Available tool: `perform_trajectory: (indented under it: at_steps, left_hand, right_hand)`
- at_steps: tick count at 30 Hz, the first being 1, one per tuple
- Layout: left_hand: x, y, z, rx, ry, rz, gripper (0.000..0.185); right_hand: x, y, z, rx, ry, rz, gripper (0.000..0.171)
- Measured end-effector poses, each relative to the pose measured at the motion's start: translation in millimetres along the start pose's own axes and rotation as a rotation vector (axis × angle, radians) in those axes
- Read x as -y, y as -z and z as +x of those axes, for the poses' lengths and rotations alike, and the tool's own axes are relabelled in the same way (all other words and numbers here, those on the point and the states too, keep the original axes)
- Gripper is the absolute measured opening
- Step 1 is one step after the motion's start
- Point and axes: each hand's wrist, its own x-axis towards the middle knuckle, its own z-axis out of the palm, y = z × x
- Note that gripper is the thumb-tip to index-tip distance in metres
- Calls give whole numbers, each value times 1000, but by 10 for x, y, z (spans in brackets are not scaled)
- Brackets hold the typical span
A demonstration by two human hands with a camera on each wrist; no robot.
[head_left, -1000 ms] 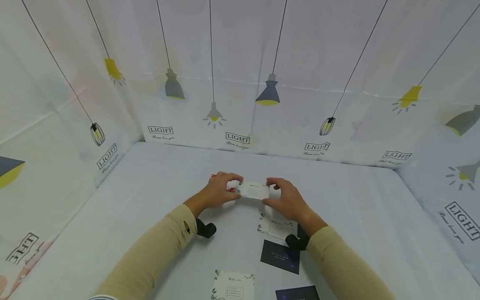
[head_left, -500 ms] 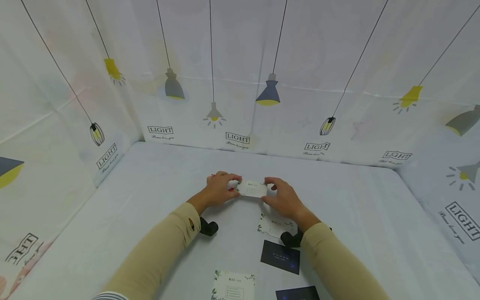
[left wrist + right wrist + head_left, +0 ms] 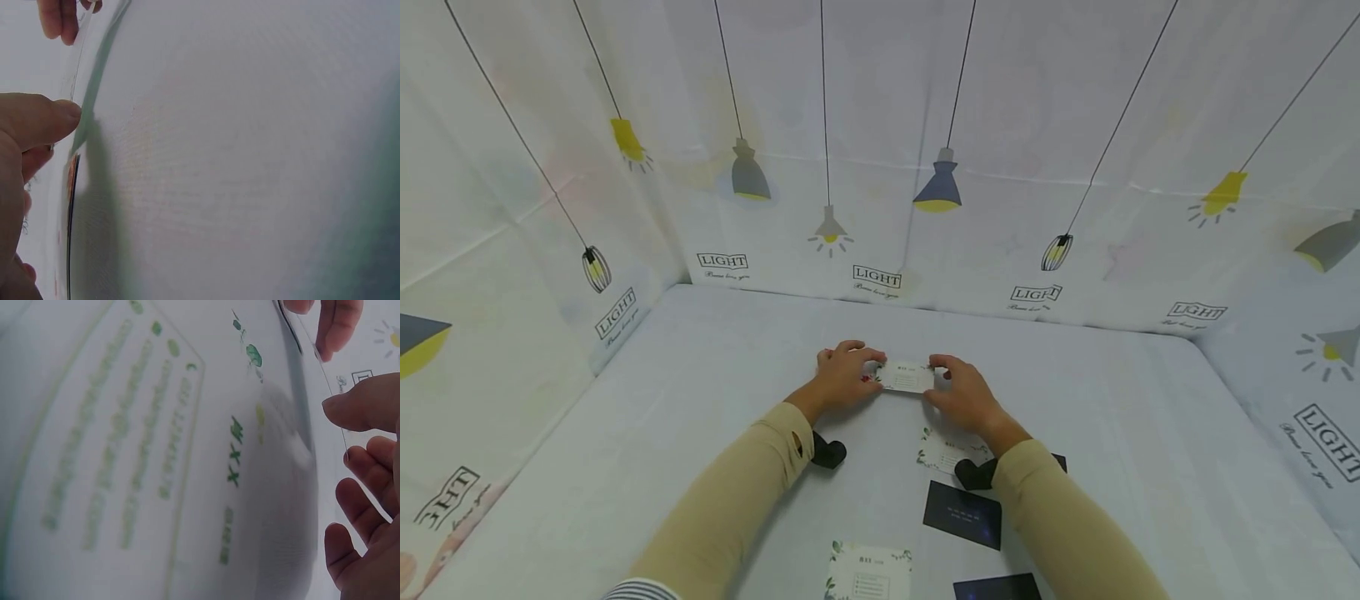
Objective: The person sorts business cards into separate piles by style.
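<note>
Both hands hold a white business card with green leaf print [image 3: 907, 377] by its two short ends, over the far middle of the table. The left hand [image 3: 844, 377] pinches its left end between thumb and fingers. At the right end, the thumb and fingers of the right hand [image 3: 964, 396] do the same. A red-printed card [image 3: 867, 378] is mostly hidden beneath the left hand. In the right wrist view, the held card shows as a thin edge by the right thumb [image 3: 362, 406], while a leaf-print card [image 3: 212, 456] looms close to the camera.
Nearer the body lie a white leaf-print card [image 3: 947, 448], a dark blue card [image 3: 962, 514], another dark card [image 3: 997, 588] and a second leaf-print card [image 3: 870, 571]. One more dark card [image 3: 1060, 462] peeks from behind the right sleeve. A lamp-print curtain [image 3: 880, 167] encloses the white table.
Both hands stay on the card with only a slight shift. The left forearm has moved right and the right forearm left, uncovering a dark card's corner; less red print shows by the left hand.
</note>
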Motion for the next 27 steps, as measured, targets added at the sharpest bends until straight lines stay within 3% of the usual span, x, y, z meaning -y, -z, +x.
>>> perform_trajectory:
  at_steps: [7,27]
  left_hand:
    - [-18,-29,19,8,20,55,42]
    - [-10,-68,84,41,32,72,42]
  right_hand:
    - [-52,-34,47,20,-12,-2,59]
    - [-72,-51,101,29,-41,-18,57]
